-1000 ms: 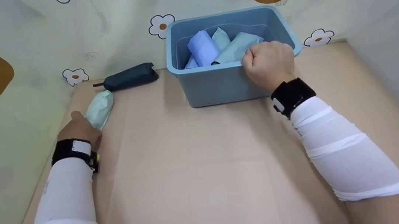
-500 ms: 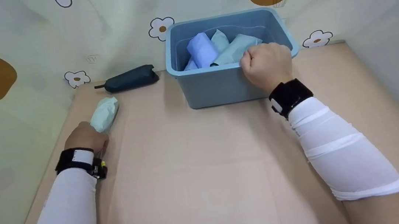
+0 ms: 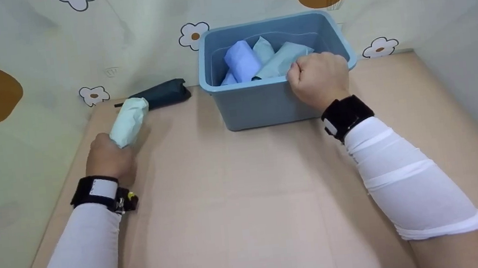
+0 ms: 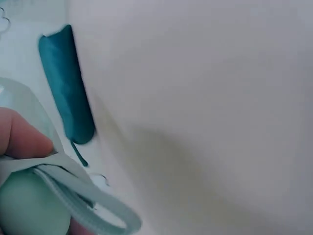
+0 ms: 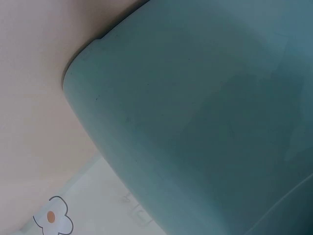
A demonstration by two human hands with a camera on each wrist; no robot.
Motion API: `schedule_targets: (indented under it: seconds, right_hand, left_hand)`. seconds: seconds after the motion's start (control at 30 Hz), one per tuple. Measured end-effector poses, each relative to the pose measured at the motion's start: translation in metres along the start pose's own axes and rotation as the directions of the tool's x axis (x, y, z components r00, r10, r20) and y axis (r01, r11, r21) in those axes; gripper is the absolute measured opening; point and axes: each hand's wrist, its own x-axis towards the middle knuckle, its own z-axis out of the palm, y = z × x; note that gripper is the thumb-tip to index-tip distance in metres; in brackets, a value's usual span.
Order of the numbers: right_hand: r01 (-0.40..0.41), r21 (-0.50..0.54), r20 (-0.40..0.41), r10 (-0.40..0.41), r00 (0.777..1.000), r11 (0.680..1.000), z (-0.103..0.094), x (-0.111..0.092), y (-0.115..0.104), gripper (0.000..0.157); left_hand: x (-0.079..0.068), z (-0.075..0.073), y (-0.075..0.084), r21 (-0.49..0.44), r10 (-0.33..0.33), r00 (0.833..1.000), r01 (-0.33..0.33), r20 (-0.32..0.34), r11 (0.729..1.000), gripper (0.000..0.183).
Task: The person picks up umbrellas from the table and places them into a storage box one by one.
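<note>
My left hand [image 3: 110, 158] grips a mint-green folded umbrella [image 3: 129, 121] at its near end. A shadow lies on the table beside it, and the umbrella's far tip overlaps a dark teal folded umbrella [image 3: 168, 93] in the head view. In the left wrist view the mint umbrella's rounded handle end [image 4: 32, 205] and its looped wrist strap [image 4: 117, 213] show below a finger. My right hand [image 3: 322, 76] holds the front rim of a blue-grey plastic bin [image 3: 262, 105], fingers curled over it. The right wrist view shows only the bin's outer wall [image 5: 186, 98], the hand hidden.
Inside the bin lie a periwinkle folded umbrella [image 3: 242, 60] and pale teal ones [image 3: 286, 58], partly hidden by the front rim. A beige table [image 3: 237, 205] stands against a flower-printed wall cloth [image 3: 144, 37] at the back and sides.
The left hand first drew the mint umbrella back toward me, then raised it and moved it forward and slightly right. The right hand stays on the bin's rim.
</note>
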Motion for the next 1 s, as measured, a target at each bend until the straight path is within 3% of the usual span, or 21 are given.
schedule_targets:
  seconds: [0.23,0.53,0.77,1.0]
  right_hand:
    - [0.012,0.002,-0.017,-0.012,1.000,1.000,0.001,0.000,0.000,0.050]
    - [0.021,0.006,-0.038,-0.021,0.999,1.000,0.001,-0.001,0.001,0.049]
    - [0.014,0.007,-0.025,-0.014,1.000,1.000,0.001,0.000,0.002,0.050]
    - [0.011,0.006,-0.021,-0.011,1.000,1.000,0.001,0.000,0.002,0.049]
  left_hand:
    - [-0.008,-0.003,0.032,-0.097,0.083,0.996,-0.087,-0.044,0.991,0.057]
    - [-0.025,-0.004,0.105,-0.207,0.202,0.973,-0.221,-0.111,0.953,0.063]
    - [-0.035,0.004,0.166,-0.298,0.284,0.958,-0.279,-0.028,0.913,0.068]
    - [-0.043,0.017,0.213,-0.303,0.314,0.947,-0.282,0.063,0.910,0.065]
